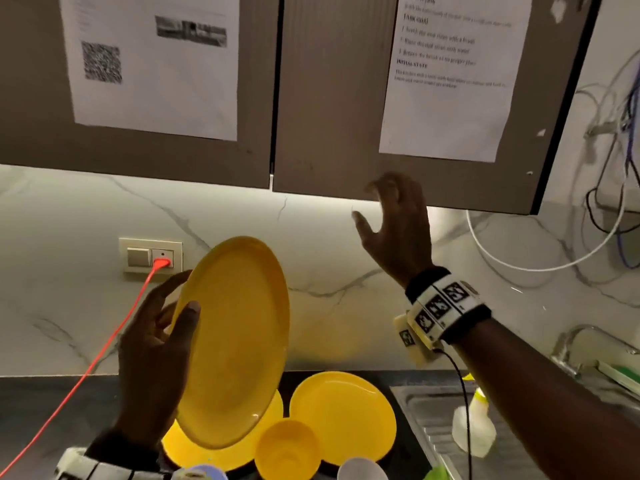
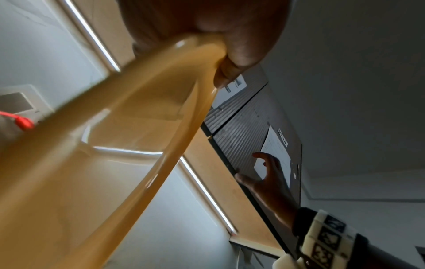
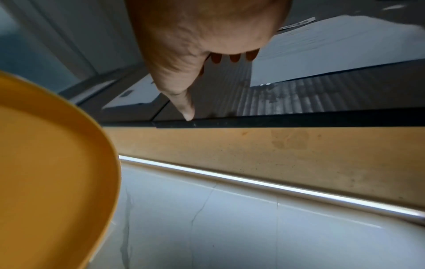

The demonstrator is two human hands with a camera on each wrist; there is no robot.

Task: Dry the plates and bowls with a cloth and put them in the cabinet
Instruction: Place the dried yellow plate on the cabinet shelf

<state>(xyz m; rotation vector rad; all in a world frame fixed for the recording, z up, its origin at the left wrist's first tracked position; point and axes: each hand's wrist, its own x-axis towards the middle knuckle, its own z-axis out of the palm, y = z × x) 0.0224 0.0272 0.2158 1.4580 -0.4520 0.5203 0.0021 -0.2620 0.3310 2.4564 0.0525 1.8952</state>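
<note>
On the right paper sheet [image 1: 446, 81], which is stuck on the right cabinet door [image 1: 332, 98] in the upper right of the head view, the bold headings "TASK GOAL" and "INITIAL STATE" can be read; the numbered lines under them are too blurred to read with certainty. The left paper sheet [image 1: 152, 64], in the upper left, carries a QR code [image 1: 101, 62] and a small grey photo, with no legible words.
</note>
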